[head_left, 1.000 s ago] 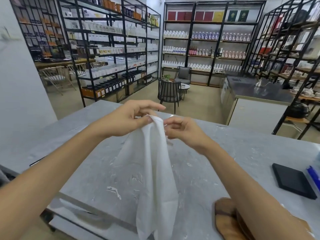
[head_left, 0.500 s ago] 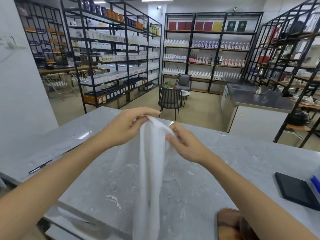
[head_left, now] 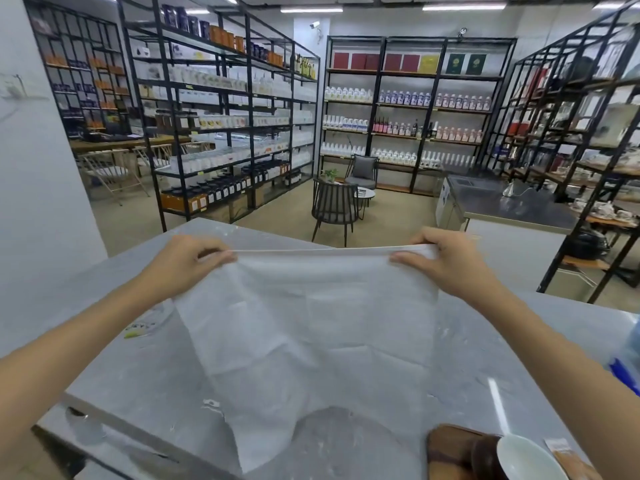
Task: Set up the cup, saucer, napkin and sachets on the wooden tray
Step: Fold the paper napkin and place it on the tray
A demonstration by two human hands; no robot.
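A thin white napkin [head_left: 311, 327] hangs spread out wide above the grey counter. My left hand [head_left: 187, 261] pinches its upper left corner and my right hand [head_left: 446, 261] pinches its upper right corner, so the top edge is pulled taut between them. At the bottom right, part of the wooden tray [head_left: 450, 448] shows, with a white saucer [head_left: 526, 459] on it and a dark brown cup [head_left: 485, 455] beside the saucer. A brown sachet [head_left: 564, 452] lies at the saucer's right. My right forearm hides the rest of the tray.
The grey marble counter [head_left: 138, 368] runs left and forward, its near edge at the lower left. A blue object [head_left: 623, 372] sits at the right edge. Beyond the counter stand black shelving racks, a dark chair [head_left: 334, 206] and a steel counter [head_left: 509, 206].
My hands have moved apart, from close together to wide. The napkin has gone from a bunched hanging strip to a sheet stretched open. The saucer and sachet have come into view.
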